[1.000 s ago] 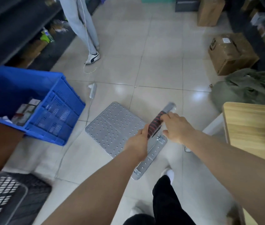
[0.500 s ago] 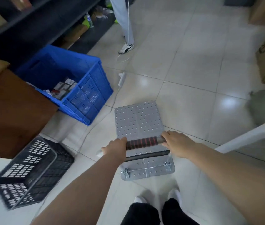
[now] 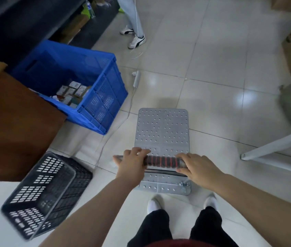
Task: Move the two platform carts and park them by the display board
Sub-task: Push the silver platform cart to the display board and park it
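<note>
Your left hand [image 3: 132, 162] and right hand [image 3: 197, 165] are both clenched on the handle [image 3: 161, 161] of the platform cart [image 3: 161, 132]. The cart sits directly ahead on the floor, long axis pointing away from you, blue crate [image 3: 80, 82] front-left. Hands equally near; push straight.

Both bare forearms stretched forward toward 12 o'clock, converging slightly. Left hand [image 3: 132, 164] palm down, fingers curled over and closed around the handle bar [image 3: 162, 161] at its 9 o'clock end. Right hand [image 3: 197, 168] palm down, likewise clasped at the 3 o'clock end. Wrists straight, level.
</note>
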